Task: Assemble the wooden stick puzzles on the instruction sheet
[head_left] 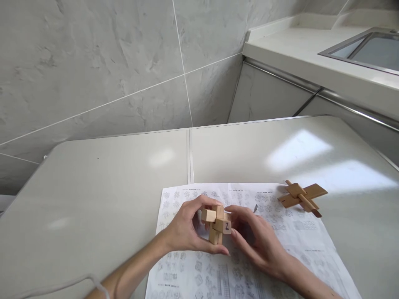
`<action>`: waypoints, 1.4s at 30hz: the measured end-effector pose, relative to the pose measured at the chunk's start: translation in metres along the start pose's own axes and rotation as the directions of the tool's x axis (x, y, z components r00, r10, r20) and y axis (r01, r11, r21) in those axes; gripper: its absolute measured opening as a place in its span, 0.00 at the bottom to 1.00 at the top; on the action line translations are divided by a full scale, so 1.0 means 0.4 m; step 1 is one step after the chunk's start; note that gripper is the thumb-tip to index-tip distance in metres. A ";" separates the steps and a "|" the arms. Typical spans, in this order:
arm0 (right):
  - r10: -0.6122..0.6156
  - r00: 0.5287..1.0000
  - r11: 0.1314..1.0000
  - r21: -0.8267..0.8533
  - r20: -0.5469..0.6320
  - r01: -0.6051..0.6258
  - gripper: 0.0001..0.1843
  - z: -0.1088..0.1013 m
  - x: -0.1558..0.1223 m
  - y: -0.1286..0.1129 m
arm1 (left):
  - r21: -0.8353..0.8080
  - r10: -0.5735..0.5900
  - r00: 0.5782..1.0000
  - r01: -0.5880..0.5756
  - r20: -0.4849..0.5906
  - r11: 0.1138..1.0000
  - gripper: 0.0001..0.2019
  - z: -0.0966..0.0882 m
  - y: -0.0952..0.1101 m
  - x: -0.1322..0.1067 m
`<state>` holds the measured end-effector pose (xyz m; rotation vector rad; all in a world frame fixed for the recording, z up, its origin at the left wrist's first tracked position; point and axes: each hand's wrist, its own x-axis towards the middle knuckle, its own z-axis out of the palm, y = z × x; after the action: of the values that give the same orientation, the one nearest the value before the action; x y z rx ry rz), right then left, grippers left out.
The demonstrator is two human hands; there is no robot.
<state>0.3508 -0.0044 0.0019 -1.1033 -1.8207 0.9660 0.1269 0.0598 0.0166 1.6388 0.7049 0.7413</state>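
Both hands hold one small wooden burr puzzle [217,224], made of crossed light-wood bars, one bar end marked "2". My left hand [187,228] wraps it from the left, thumb under and fingers over the top. My right hand [258,243] grips it from the right with fingertips on the marked bar. The puzzle sits just above a printed instruction sheet [280,249] with several small diagrams. A second wooden puzzle [302,197], flat crossed slats, lies on the sheet's far right corner, untouched.
The sheet lies on a pale grey table [109,182] with a seam down its middle. A grey tiled wall [109,62] stands behind. At the upper right is a white counter [311,54] with a steel sink [368,47].
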 end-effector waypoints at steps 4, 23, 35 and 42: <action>0.026 0.998 0.999 -0.040 0.064 -0.023 0.12 0.005 -0.004 0.016 | -0.034 0.045 0.998 -0.044 0.046 0.998 0.36 0.000 -0.001 0.002; 0.042 0.988 0.996 -0.086 0.152 -0.029 0.16 -0.024 0.002 -0.010 | 0.110 0.082 0.990 -0.095 0.116 0.989 0.31 -0.003 0.005 0.004; 0.117 0.986 0.990 0.062 0.122 -0.125 0.17 -0.029 0.009 -0.010 | 0.173 0.123 0.984 -0.144 0.130 0.974 0.37 -0.005 0.004 -0.001; 0.486 0.871 0.643 0.647 0.069 -0.409 0.26 -0.018 0.019 -0.021 | 0.084 -0.041 0.999 0.044 -0.033 0.996 0.43 -0.003 0.005 -0.001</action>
<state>0.3522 0.0013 0.0140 -1.1317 -0.9625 1.6383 0.1257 0.0599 0.0185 1.6866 0.8001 0.7161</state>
